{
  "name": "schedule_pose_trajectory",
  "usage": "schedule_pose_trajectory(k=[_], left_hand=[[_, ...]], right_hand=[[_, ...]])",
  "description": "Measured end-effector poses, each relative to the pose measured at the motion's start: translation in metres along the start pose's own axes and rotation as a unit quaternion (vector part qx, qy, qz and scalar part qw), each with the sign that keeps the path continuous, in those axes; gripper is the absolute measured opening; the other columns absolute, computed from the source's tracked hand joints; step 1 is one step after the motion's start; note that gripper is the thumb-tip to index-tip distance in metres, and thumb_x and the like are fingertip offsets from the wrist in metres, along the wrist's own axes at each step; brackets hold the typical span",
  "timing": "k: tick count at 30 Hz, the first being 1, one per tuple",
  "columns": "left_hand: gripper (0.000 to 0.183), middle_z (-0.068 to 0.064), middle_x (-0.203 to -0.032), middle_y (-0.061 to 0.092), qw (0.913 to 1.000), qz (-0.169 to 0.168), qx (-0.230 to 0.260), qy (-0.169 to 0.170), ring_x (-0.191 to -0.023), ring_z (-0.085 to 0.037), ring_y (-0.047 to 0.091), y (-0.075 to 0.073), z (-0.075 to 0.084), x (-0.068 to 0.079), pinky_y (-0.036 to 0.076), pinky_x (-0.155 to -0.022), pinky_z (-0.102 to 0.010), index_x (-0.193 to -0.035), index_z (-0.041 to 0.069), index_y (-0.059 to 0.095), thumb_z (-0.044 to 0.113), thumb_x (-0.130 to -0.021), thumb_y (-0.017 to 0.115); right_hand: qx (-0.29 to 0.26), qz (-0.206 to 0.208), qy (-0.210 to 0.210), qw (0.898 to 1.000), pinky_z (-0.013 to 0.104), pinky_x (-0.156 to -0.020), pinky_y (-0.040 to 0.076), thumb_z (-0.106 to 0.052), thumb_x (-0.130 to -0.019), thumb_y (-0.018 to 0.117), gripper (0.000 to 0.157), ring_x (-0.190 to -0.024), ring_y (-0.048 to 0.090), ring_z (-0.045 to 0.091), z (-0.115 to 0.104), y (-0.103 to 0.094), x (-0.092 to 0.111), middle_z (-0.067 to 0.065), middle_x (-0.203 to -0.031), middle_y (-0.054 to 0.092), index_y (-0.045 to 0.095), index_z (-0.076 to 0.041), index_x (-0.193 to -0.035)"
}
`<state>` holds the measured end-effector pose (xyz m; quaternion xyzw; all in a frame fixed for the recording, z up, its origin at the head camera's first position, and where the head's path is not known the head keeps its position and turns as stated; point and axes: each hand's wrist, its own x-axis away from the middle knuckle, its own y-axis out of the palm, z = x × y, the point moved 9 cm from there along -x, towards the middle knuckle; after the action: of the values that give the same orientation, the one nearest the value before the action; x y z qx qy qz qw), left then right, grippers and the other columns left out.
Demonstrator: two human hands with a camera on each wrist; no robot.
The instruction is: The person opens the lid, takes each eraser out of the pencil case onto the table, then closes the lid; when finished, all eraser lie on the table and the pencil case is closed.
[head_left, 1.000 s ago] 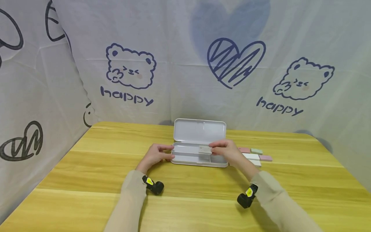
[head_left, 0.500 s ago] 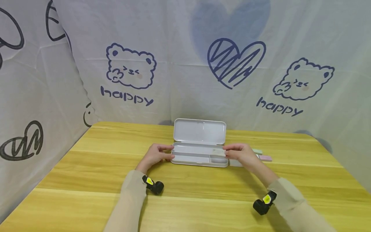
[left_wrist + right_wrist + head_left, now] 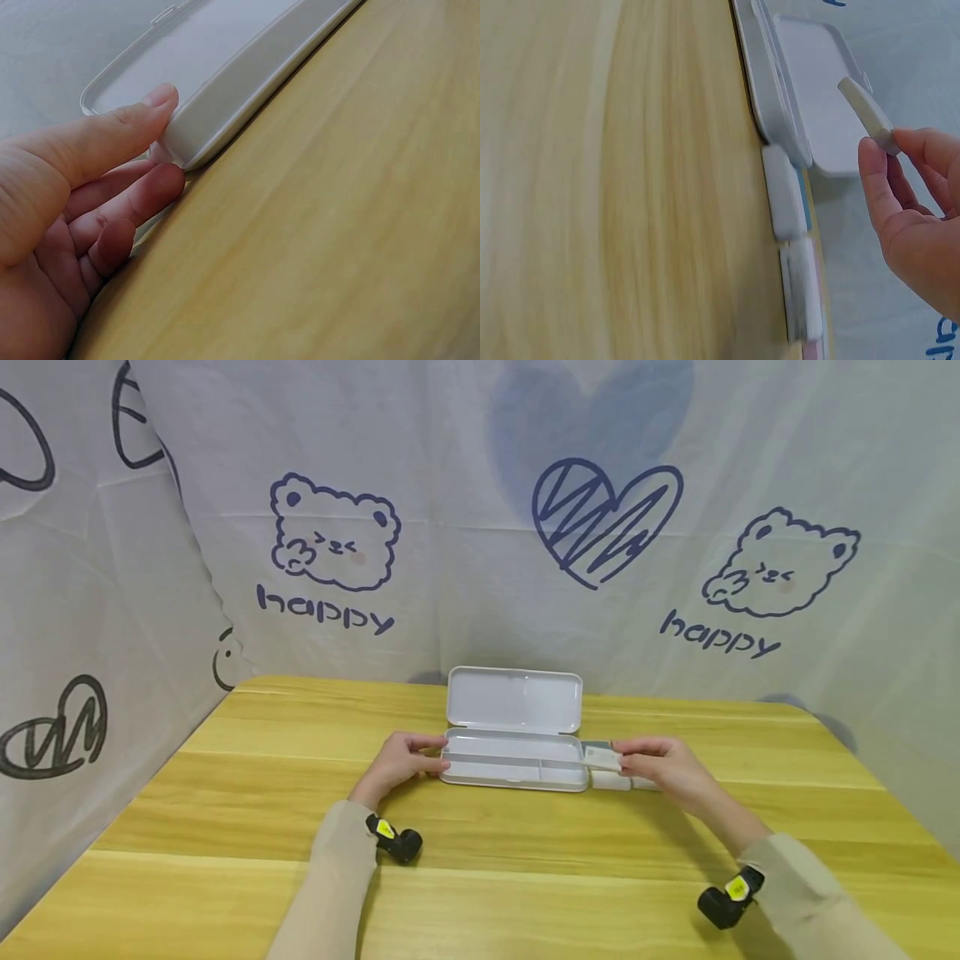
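Observation:
A white pencil case (image 3: pixel 491 771) stands on the wooden table with its lid (image 3: pixel 513 700) raised at the back and a divider inside. My left hand (image 3: pixel 405 762) holds the case by its left end; in the left wrist view the thumb (image 3: pixel 139 124) lies against the end wall, other fingers by the lower edge. Just past the case's right end, my right hand (image 3: pixel 671 772) pinches a flat off-white block, seemingly an eraser (image 3: pixel 866 112), between thumb and fingers, raised off the table. In the head view the fingers cover one end of it.
Beside the case's right end lie several small blocks, among them a white block (image 3: pixel 611 780) and a greyish one (image 3: pixel 596 746). A further pale block (image 3: pixel 804 292) shows in the right wrist view. Behind the table hangs a printed white cloth (image 3: pixel 465 568).
My right hand has moved right with the eraser, from over the case's compartments to beyond its right end. The left hand has kept its place on the case.

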<state>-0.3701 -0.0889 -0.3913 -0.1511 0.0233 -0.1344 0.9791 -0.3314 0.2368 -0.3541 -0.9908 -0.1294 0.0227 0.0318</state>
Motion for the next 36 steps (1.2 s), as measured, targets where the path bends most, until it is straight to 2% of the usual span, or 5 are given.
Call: schedule_pose_trajectory(k=[4, 10, 20, 29, 36], left_hand=[[0.043, -0.021, -0.117, 0.054, 1.0000, -0.005, -0.004, 0.002, -0.057, -0.012, 0.052, 0.001, 0.008, 0.005, 0.039, -0.051, -0.022, -0.114, -0.007, 0.057, 0.004, -0.075, 0.070], [0.045, -0.017, -0.118, 0.055, 1.0000, -0.002, -0.003, -0.004, -0.055, -0.011, 0.049, 0.000, -0.016, -0.012, 0.038, -0.050, -0.022, -0.113, -0.001, 0.060, 0.010, -0.072, 0.074], [0.044, -0.015, -0.114, 0.058, 0.9998, 0.011, -0.014, 0.003, -0.057, -0.011, 0.053, -0.003, -0.014, -0.011, 0.040, -0.050, -0.022, -0.111, 0.000, 0.062, 0.011, -0.071, 0.075], [0.045, -0.015, -0.114, 0.058, 0.9999, 0.009, -0.008, 0.001, -0.057, -0.010, 0.053, -0.001, -0.017, -0.012, 0.040, -0.050, -0.022, -0.112, 0.000, 0.061, 0.011, -0.071, 0.075], [0.044, -0.015, -0.113, 0.059, 0.9999, 0.010, -0.002, -0.002, -0.056, -0.010, 0.054, -0.001, -0.018, -0.012, 0.039, -0.049, -0.021, -0.111, 0.000, 0.062, 0.010, -0.070, 0.075]], right_hand=[[0.034, -0.002, 0.009, 0.999, 0.028, -0.077, 0.047, 0.002, -0.082, 0.059, 0.022, -0.097, 0.055, 0.008, 0.005, -0.012, 0.004, -0.003, -0.107, 0.062, 0.069, -0.007, -0.099], [0.039, 0.015, 0.012, 0.999, 0.028, -0.074, 0.049, 0.004, -0.082, 0.058, 0.018, -0.083, 0.058, 0.008, 0.008, -0.035, 0.016, -0.003, -0.094, 0.062, 0.069, -0.005, -0.094], [0.034, 0.031, 0.020, 0.999, 0.025, -0.071, 0.049, 0.003, -0.083, 0.058, 0.021, -0.075, 0.062, 0.010, 0.016, -0.072, 0.021, -0.007, -0.088, 0.064, 0.071, -0.013, -0.087], [0.004, 0.032, 0.023, 0.999, 0.023, -0.067, 0.050, 0.010, -0.083, 0.053, 0.026, -0.073, 0.061, 0.009, 0.024, -0.102, 0.025, -0.005, -0.085, 0.065, 0.071, -0.009, -0.085], [0.030, 0.027, 0.061, 0.997, 0.024, -0.066, 0.050, 0.008, -0.084, 0.053, 0.029, -0.071, 0.060, 0.009, 0.032, -0.117, 0.029, -0.004, -0.085, 0.063, 0.071, -0.014, -0.083]])
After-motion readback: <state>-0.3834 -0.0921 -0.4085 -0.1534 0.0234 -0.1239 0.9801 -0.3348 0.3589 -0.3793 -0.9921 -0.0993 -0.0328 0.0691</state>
